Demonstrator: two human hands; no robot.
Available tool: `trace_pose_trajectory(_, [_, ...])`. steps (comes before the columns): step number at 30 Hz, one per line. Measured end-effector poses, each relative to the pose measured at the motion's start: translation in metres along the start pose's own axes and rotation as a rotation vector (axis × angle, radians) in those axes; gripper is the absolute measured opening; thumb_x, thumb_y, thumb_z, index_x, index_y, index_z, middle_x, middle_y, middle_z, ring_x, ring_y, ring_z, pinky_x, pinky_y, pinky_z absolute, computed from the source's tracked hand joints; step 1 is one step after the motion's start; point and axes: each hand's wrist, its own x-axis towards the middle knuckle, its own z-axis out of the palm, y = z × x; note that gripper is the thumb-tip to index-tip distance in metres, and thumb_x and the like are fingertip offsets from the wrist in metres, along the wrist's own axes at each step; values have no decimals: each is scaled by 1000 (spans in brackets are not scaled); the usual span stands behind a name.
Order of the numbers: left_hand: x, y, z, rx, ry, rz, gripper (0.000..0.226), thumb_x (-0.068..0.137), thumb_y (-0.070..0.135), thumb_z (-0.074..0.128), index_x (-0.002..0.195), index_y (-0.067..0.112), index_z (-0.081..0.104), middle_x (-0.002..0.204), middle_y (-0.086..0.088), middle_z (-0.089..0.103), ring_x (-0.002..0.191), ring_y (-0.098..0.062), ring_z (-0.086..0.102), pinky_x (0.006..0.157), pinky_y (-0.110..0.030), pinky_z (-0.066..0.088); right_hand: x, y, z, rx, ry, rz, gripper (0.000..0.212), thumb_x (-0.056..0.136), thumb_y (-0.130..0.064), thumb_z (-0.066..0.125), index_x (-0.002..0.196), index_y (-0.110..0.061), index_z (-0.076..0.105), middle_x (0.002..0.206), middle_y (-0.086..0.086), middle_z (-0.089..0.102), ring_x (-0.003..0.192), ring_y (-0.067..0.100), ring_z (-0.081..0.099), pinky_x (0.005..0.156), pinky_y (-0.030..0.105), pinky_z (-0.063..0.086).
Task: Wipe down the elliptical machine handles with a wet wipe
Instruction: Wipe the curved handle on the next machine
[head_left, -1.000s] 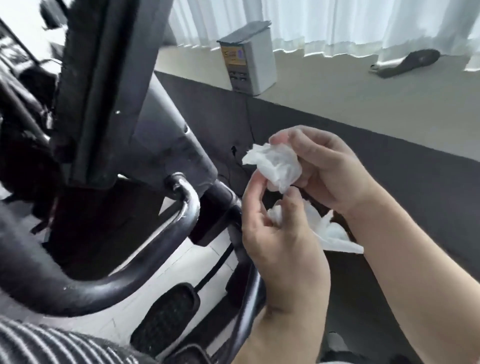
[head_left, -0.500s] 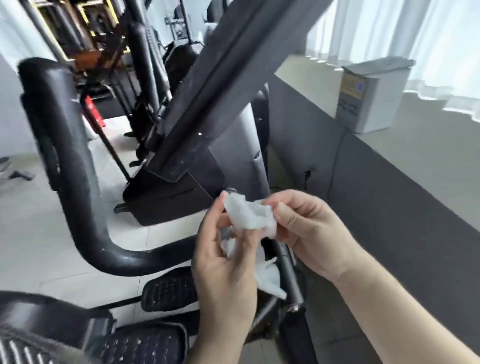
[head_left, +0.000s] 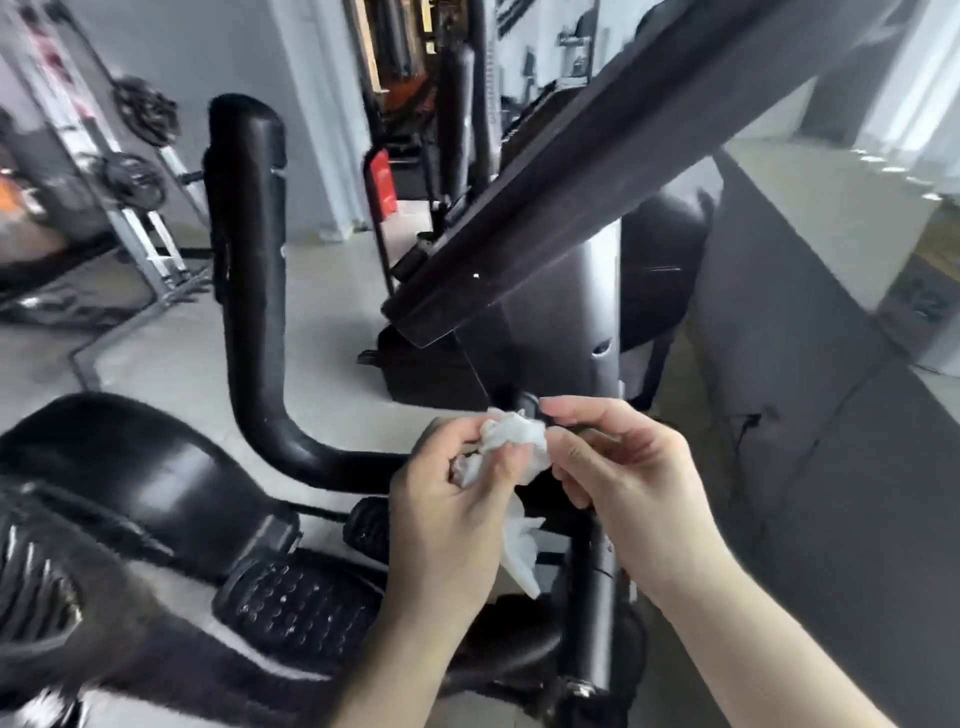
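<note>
The floor (head_left: 171, 343) is pale and smooth, and it shines a little. In the upper left of the frame stands a silver rack (head_left: 150, 228) with round black weight plates (head_left: 145, 109) on it, all blurred. The wall (head_left: 234, 47) behind it is plain light grey. At the top middle an opening (head_left: 400, 52) shows a darker room with a warm orange glow. A red board (head_left: 382, 182) in a black frame stands on the floor below it. On the right runs a low dark grey wall (head_left: 810, 364) with a pale ledge (head_left: 831, 208) on top. A white box (head_left: 930, 291) sits at the right edge. White curtains (head_left: 930, 78) hang in the upper right corner, bright with daylight.
</note>
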Motion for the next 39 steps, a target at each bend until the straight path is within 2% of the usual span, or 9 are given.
trace_pose_trajectory(7, [-19,18,23,203,231,-91,11,96,41,69,105,36,75,97,16,75,92,-4,73,71,-12,52,20,-17,-13,168,-518,99,18,101,-22,65,112,-20,80,106,10,79,102,27,76,86,30,61])
trace_pose_trajectory(12, [-33,40,13,412,236,-130,23,100,55,58,112,43,75,107,22,72,104,2,68,81,-17,51,32,-14,0,354,-648,281,28,91,-25,72,106,-3,76,108,23,76,108,36,74,101,47,58])
trace_pose_trajectory(16, [-38,50,-9,399,278,-136,28,96,47,62,122,45,70,117,29,70,116,8,62,96,-20,47,35,-14,23,282,-546,261,17,96,-14,71,100,2,73,98,19,78,98,32,76,98,47,59])
trace_pose_trajectory(21, [-21,46,-46,371,748,-113,24,97,30,68,117,44,69,118,24,69,110,11,60,90,-7,43,32,-32,74,130,-371,71,7,92,-21,78,88,-15,76,82,1,78,78,16,74,80,35,61])
trace_pose_trajectory(25, [12,46,-64,347,845,-37,34,99,29,66,132,36,64,125,23,65,110,17,56,90,-1,37,46,-60,136,159,-130,-189,5,91,-26,78,89,-25,73,83,-6,74,76,9,69,70,14,51])
trace_pose_trajectory(28, [37,54,-67,375,867,62,35,101,27,63,136,29,64,132,24,58,113,29,44,93,7,28,67,-83,170,234,29,-311,10,91,-28,78,95,-31,70,94,-7,72,81,7,66,74,13,50])
trace_pose_trajectory(32, [55,63,-67,367,746,77,30,104,24,59,131,30,69,121,26,67,112,15,58,100,-14,46,89,-91,181,253,25,-386,13,89,-22,80,92,-30,70,101,-2,69,86,8,64,78,15,48])
trace_pose_trajectory(36, [58,63,-73,381,761,30,32,104,17,56,132,27,69,122,24,64,108,21,54,90,4,38,86,-64,173,224,-117,-305,11,91,-18,79,87,-21,70,83,-6,71,74,4,63,71,15,47])
trace_pose_trajectory(39, [57,65,-76,323,776,-4,32,104,15,56,127,30,71,121,23,68,104,22,57,90,0,43,89,-65,169,217,-208,-244,11,89,-27,81,86,-28,71,82,-7,69,68,0,58,65,10,45])
